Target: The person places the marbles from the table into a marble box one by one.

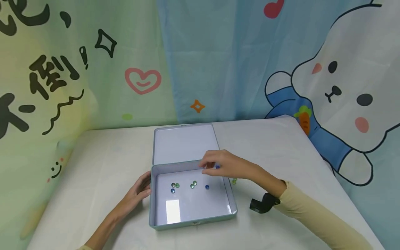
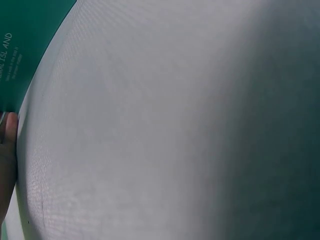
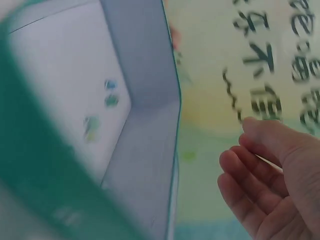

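Observation:
An open shallow tin box (image 1: 192, 213) holds several small glass beads; a green bead (image 1: 177, 185) and a blue bead (image 1: 207, 187) are among them. My left hand (image 1: 137, 192) rests against the box's left outer wall, its fingers along the side. Over the back right corner of the box hangs my right hand (image 1: 226, 164), fingers loosely bent. In the right wrist view, nothing shows between the thumb and fingers of the right hand (image 3: 275, 175). Just under that hand in the head view is another blue bead (image 1: 217, 167); I cannot tell what it lies on.
The hinged lid (image 1: 185, 144) leans back behind the box. Yellow-green beads (image 1: 234, 181) lie on the white tablecloth (image 1: 268, 146) just right of the box. A printed curtain (image 1: 203, 62) hangs behind the table. A black wrist camera (image 1: 265, 203) sits on the right forearm.

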Tool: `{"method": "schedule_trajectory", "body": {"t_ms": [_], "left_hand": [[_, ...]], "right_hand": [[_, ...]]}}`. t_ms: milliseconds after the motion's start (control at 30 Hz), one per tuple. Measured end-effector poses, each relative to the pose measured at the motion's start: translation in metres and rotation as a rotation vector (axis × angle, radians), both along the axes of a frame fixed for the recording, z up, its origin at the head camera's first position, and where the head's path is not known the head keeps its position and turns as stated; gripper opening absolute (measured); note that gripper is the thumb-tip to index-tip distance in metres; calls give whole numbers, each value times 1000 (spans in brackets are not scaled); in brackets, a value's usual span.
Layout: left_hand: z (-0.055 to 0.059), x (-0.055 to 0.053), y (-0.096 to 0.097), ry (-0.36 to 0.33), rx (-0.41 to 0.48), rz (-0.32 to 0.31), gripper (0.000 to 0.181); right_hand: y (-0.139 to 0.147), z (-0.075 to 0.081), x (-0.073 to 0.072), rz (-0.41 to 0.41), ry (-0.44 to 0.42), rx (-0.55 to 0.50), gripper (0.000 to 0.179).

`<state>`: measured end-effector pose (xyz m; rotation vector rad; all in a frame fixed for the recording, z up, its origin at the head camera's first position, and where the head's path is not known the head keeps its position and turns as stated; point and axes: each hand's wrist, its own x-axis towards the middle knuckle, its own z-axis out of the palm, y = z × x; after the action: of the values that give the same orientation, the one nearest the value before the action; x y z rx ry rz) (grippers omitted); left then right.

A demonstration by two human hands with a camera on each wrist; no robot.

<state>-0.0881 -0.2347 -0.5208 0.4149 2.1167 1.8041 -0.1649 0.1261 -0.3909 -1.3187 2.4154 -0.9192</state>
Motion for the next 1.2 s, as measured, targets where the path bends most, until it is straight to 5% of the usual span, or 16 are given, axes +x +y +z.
{"method": "schedule_trajectory", "body": {"t_ms": [233, 567, 767, 1200], "left_hand": [[-2, -2, 0, 15, 1, -12, 62], [-1, -3, 0, 13, -2, -4, 62], [-2, -1, 1, 2, -8, -3, 63], [-1, -1, 1, -5, -7, 1, 62]], "right_hand": [[71, -38, 3, -220, 15, -32, 16], [121, -106, -5, -278, 33, -69, 18], [121, -122, -1, -281, 72, -21, 17], [121, -139, 1, -290, 199, -177, 20]]}}
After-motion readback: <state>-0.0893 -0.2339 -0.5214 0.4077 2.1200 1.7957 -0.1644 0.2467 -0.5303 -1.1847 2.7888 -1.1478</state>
